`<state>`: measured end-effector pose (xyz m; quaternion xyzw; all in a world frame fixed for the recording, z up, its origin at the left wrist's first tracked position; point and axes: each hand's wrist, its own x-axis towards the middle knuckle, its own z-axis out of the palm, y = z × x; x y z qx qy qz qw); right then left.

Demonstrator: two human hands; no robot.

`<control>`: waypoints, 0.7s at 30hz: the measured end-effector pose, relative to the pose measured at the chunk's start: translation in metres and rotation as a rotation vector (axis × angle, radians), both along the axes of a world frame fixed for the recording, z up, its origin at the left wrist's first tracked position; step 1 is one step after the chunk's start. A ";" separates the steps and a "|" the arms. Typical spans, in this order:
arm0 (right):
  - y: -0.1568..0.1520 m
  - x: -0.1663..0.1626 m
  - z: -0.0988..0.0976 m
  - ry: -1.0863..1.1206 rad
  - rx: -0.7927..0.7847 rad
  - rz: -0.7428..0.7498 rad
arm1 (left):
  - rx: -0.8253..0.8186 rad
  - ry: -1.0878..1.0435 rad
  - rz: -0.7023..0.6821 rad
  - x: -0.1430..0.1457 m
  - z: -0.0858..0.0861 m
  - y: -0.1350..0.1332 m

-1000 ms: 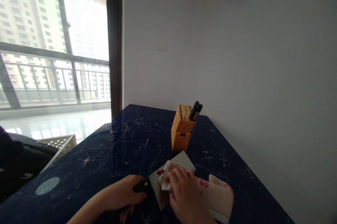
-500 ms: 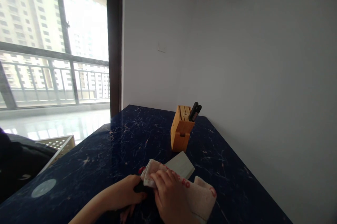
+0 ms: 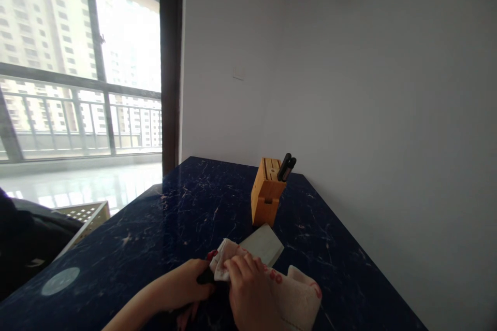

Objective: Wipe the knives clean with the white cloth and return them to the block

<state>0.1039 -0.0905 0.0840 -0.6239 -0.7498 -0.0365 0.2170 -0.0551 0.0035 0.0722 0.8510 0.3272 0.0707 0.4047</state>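
My left hand (image 3: 190,282) is closed around the black handle of a cleaver, low in the middle of the head view. The broad grey blade of the cleaver (image 3: 264,243) points away towards a wooden knife block (image 3: 266,196). With my right hand (image 3: 248,289) I press a pale cloth with red markings (image 3: 295,294) against the blade, fingers bent over its folded edge. The part of the blade near the handle is hidden under cloth and fingers. Something pinkish hangs below my left hand, too dim to make out.
Two black-handled tools (image 3: 286,167) stand in the block. A dark blue marbled table (image 3: 202,201) carries a pale round disc (image 3: 60,281) at left. Beyond its left edge are dark fabric (image 3: 34,238) and a perforated beige crate (image 3: 91,212). A grey wall runs along the right.
The cleaver blade has shifted slightly left relative to the knife block. The cloth and my right hand have moved slightly to the right and down. Both grips stay the same.
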 end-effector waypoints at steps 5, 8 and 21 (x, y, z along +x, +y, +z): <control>-0.005 0.002 0.003 0.041 -0.060 -0.001 | 0.002 0.041 0.034 -0.001 0.002 -0.001; 0.000 -0.004 -0.005 0.061 0.021 -0.085 | 0.013 0.073 0.038 0.000 0.003 -0.001; -0.003 -0.008 0.001 0.050 -0.046 -0.087 | -0.019 0.039 0.017 0.000 0.003 0.001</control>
